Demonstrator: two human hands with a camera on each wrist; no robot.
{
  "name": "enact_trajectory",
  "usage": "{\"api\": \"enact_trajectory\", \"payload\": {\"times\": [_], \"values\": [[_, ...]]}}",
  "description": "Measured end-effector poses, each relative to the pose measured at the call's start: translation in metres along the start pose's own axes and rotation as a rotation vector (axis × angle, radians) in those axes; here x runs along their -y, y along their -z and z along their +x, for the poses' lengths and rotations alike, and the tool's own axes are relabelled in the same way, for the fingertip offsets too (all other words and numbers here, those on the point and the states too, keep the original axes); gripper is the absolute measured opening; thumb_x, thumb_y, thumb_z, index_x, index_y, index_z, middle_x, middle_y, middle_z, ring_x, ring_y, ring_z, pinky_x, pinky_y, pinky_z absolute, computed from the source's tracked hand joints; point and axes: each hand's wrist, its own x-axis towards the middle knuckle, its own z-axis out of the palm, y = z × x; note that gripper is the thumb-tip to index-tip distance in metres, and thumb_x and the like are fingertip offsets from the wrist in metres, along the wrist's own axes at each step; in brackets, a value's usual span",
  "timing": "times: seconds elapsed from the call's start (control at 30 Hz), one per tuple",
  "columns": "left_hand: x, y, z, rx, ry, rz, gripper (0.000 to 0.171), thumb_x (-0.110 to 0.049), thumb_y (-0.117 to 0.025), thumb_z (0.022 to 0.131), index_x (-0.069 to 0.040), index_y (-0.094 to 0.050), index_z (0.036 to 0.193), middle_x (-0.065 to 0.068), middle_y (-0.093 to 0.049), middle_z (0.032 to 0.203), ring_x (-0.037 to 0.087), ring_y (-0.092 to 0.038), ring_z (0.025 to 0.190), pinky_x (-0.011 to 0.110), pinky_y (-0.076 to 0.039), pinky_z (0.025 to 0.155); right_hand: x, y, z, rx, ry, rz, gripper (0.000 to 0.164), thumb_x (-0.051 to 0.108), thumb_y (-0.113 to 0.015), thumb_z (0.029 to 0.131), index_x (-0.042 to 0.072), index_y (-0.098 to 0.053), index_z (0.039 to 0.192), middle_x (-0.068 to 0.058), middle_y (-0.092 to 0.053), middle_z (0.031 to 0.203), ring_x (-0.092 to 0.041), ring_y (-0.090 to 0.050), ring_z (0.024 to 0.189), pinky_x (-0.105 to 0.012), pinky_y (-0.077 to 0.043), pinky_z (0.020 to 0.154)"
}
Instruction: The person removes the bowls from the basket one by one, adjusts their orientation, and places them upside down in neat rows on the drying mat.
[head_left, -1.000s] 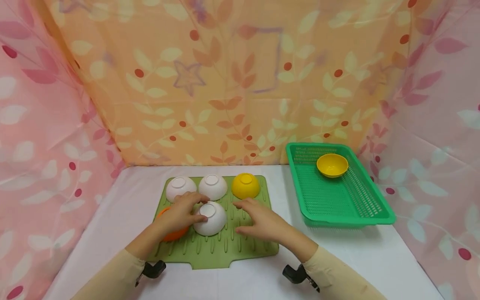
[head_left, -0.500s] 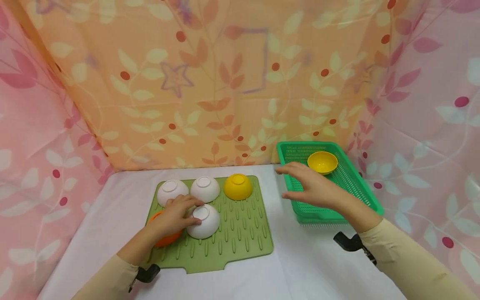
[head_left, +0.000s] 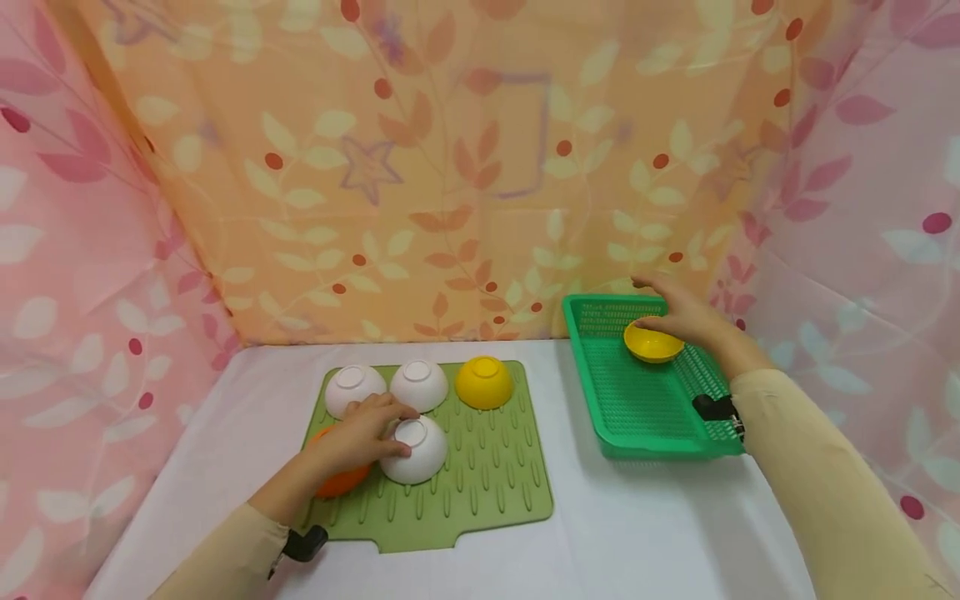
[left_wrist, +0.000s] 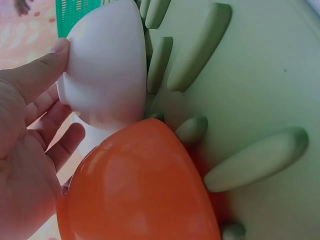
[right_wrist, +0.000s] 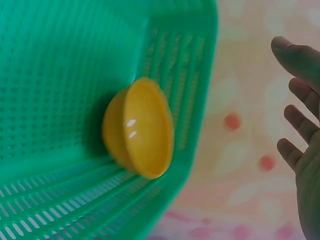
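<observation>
My left hand (head_left: 365,433) holds the upturned white bowl (head_left: 424,463) loosely, its thumb and fingers about the bowl's foot. In the left wrist view the thumb touches this white bowl (left_wrist: 107,70); some fingertips are hidden behind it. An orange bowl (head_left: 347,481) lies upturned under that hand, partly covered. At the right, a yellow bowl (head_left: 654,346) sits in the green basket (head_left: 588,383). My right hand (head_left: 686,315), fingers spread, hovers over the basket's far end, holding nothing. The right wrist view shows the yellow bowl (right_wrist: 147,130) tilted, apart from the hand (right_wrist: 307,125).
Two white bowls (head_left: 356,390) and another yellow bowl (head_left: 483,383) stand upturned along the back of the green draining mat (head_left: 495,492). A white cloth (head_left: 600,533) covers the table. Floral curtains (head_left: 465,233) enclose the back and sides.
My right hand has moved from beside the white bowl on the mat, rightward and away, to above the yellow bowl in the basket. The left hand stays at the white bowl.
</observation>
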Motion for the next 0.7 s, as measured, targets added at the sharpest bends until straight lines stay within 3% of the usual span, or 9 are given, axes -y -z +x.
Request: {"api": "enact_trajectory", "payload": {"times": [0.2,0.37,0.5,0.7], "values": [[0.001,-0.005,-0.001,-0.003,0.019,-0.017,0.051,-0.045,-0.083,0.083,-0.025,-0.069,0.128,-0.01,-0.06,0.118,0.014,-0.051,0.115,0.057,-0.031,0.101,-0.047,-0.009,-0.004,0.042,-0.117,-0.076,0.086,0.025,-0.086,0.084,-0.007,-0.041,0.15,-0.031,-0.046,0.149,-0.052,-0.036,0.138,-0.069,-0.026,0.113],[0.0,-0.006,0.001,-0.006,0.017,-0.006,0.053,-0.046,-0.082,0.083,-0.025,-0.068,0.129,-0.009,-0.06,0.119,0.015,-0.052,0.114,0.049,-0.032,0.095,-0.074,-0.016,-0.008,0.122,-0.223,-0.196,0.101,0.038,-0.091,0.077,-0.008,-0.039,0.151,-0.035,-0.044,0.149,-0.057,-0.031,0.137,-0.074,-0.015,0.113],[0.0,-0.005,0.001,0.0,0.036,0.005,0.053,-0.047,-0.081,0.083,-0.027,-0.067,0.13,-0.01,-0.058,0.119,0.017,-0.051,0.115,0.043,-0.03,0.09,-0.088,-0.021,-0.008,0.17,-0.29,-0.274,0.107,0.045,-0.09,0.075,-0.006,-0.036,0.153,-0.035,-0.038,0.153,-0.059,-0.023,0.139,-0.077,-0.005,0.111],[0.002,-0.006,0.002,0.002,0.042,0.018,0.054,-0.049,-0.081,0.083,-0.028,-0.067,0.132,-0.011,-0.057,0.116,0.016,-0.051,0.113,0.042,-0.029,0.088,-0.101,-0.031,-0.005,0.193,-0.318,-0.313,0.113,0.05,-0.091,0.071,-0.007,-0.036,0.152,-0.035,-0.038,0.152,-0.06,-0.02,0.139,-0.077,0.001,0.111]]}}
